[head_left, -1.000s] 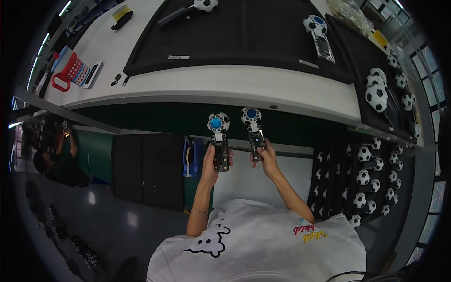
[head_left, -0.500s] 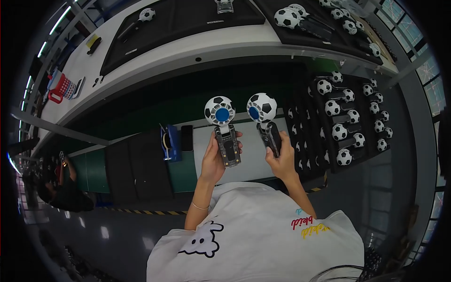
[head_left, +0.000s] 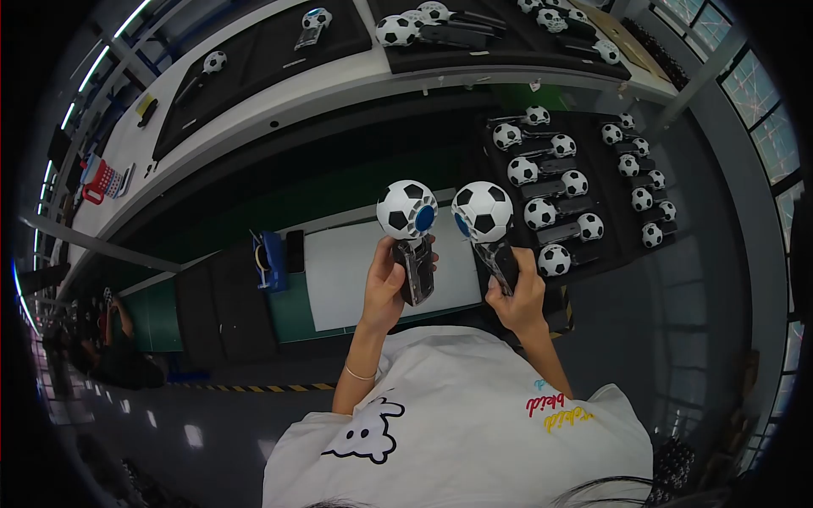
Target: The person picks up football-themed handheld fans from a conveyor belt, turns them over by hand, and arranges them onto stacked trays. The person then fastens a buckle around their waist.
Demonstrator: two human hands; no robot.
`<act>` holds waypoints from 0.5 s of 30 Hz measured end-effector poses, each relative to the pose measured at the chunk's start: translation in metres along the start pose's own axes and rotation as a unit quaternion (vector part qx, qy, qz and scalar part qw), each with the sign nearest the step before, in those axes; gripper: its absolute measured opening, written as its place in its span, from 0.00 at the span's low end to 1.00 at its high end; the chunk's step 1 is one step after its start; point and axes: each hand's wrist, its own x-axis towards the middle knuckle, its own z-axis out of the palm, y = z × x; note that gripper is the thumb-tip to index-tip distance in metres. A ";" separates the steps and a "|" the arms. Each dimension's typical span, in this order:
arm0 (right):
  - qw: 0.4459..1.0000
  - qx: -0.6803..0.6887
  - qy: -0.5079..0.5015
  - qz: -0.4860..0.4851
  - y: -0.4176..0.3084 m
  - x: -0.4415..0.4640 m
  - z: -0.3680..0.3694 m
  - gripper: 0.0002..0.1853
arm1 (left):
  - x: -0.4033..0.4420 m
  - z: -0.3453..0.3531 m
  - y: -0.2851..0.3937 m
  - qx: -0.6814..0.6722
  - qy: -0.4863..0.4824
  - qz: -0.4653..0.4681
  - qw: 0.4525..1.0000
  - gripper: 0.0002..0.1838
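My left hand (head_left: 384, 289) is closed around the dark, partly clear handle of a soccer-ball-headed handheld device (head_left: 403, 208). Its black-and-white ball points up, and a blue disc shows on the ball's right side. A similar soccer-ball-headed device (head_left: 486, 210) is gripped by the handle in my right hand (head_left: 522, 298). Its blue disc lies on the left side, so the two discs face toward each other. The balls are held side by side with a narrow gap between them, above a white sheet (head_left: 339, 284) on the green bench.
To the right, black foam trays (head_left: 610, 199) hold several more such devices. A raised white shelf (head_left: 279, 108) carries black mats with further ones. A blue tape dispenser (head_left: 271, 261) and a black phone-like slab (head_left: 295, 251) lie left of the sheet. Another person (head_left: 123, 351) is at far left.
Both devices have turned in my hands, so their blue discs are seen more edge-on and face inward. My view has shifted right, moving the bench and trays leftward in the picture.
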 end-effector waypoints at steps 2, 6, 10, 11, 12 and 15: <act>1.000 -0.009 0.005 0.005 0.012 -0.008 -0.019 0.29 | 0.005 0.018 -0.008 -0.001 -0.022 -0.002 1.000 0.32; 0.997 -0.038 0.072 -0.020 0.028 -0.015 -0.054 0.32 | 0.013 0.048 -0.031 -0.020 -0.069 -0.006 0.997 0.30; 0.947 0.227 0.013 0.228 0.015 -0.013 -0.075 0.32 | 0.019 0.082 -0.048 -0.052 -0.077 -0.030 0.995 0.27; 0.943 0.214 -0.110 0.229 0.022 -0.018 -0.080 0.29 | 0.019 0.086 -0.056 -0.072 -0.030 -0.075 0.994 0.27; 0.900 0.301 -0.134 0.285 0.022 -0.025 -0.082 0.27 | 0.020 0.091 -0.062 -0.091 0.018 -0.121 0.988 0.27; 0.766 0.501 -0.170 0.364 0.012 -0.027 -0.097 0.26 | 0.032 0.093 -0.078 -0.215 -0.080 -0.150 0.962 0.27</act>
